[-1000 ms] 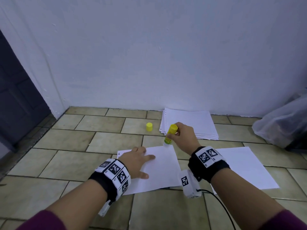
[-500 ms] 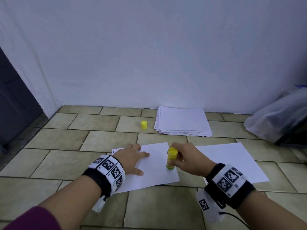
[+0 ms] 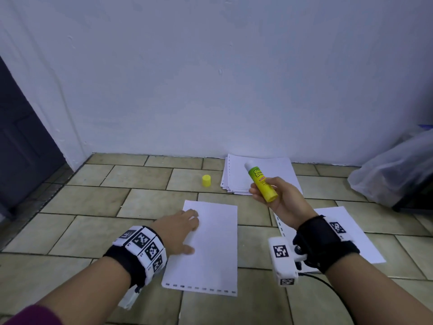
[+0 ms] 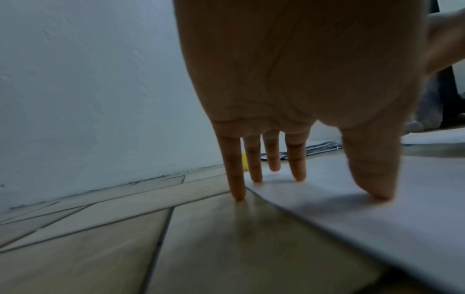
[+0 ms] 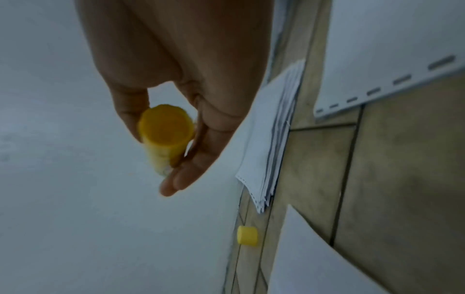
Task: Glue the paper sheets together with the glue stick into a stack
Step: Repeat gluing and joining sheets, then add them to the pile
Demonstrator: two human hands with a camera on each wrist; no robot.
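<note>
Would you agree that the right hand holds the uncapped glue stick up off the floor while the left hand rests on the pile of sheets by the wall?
Not quite. The left hand rests on the single sheet lying nearest the person, not on the pile of sheets by the wall, as the head view shows. The right hand does hold the uncapped glue stick up off the floor.

The left hand lies flat, fingers spread straight; the right hand is raised, palm up, fingers curled in a grip.
</note>
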